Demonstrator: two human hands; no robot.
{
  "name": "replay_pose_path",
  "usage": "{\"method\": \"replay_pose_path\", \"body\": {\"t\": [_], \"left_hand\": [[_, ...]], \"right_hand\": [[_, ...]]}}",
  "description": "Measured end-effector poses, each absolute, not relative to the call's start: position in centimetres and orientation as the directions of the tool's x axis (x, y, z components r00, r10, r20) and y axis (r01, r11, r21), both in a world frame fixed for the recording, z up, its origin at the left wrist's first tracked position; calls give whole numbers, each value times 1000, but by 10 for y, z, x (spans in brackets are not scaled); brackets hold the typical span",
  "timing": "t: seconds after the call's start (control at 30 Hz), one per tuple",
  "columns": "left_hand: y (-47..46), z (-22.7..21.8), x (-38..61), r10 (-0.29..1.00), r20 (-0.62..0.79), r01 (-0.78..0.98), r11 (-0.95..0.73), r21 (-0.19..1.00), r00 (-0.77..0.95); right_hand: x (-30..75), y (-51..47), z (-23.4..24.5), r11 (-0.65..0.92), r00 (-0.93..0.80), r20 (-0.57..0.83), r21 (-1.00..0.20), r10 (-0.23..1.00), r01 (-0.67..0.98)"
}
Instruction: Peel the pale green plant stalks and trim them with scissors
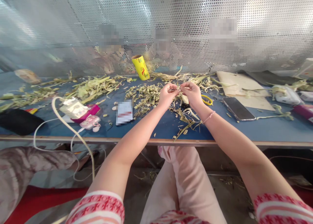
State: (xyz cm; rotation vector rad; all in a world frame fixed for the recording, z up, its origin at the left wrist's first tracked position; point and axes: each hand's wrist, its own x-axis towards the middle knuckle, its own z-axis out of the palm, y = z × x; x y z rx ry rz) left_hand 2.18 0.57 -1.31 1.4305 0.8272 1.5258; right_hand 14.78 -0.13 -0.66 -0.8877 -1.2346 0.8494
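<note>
Head view: left hand (167,94) and right hand (192,92) meet above the blue counter (244,129), both pinched shut on one pale dried husk strip (180,90). Best kept taut and gripped near its ends. Strip: thin, straw-coloured, fibrous; husk scraps (144,98) beneath, smartphone (238,108) nearby.

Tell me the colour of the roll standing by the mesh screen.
Yellow roll with red print, clearest in the head view.

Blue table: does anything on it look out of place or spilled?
Yes. Dry husk scraps lie strewn over the blue table, some hanging over its front edge. The yellow roll stands tilted. Both hands, left hand and right hand, pinch one strip together.
</note>
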Motion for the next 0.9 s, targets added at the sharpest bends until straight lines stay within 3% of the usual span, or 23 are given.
{"method": "replay_pose_path", "body": {"t": [0.2, 0.57, 0.9], "left_hand": [[6, -13, 22, 908, 419, -107, -415, 904, 18], [3, -11, 23, 926, 377, -229, -364, 903, 18], [6, -9, 20, 957, 290, -324, -273, 906, 6]], "right_hand": [[149, 1, -10, 449, 159, 438, -893, 885, -33], [151, 1, -8, 551, 95, 556, -831, 826, 78], [147, -1, -4, 414, 123, 396, -887, 910, -203]]}}
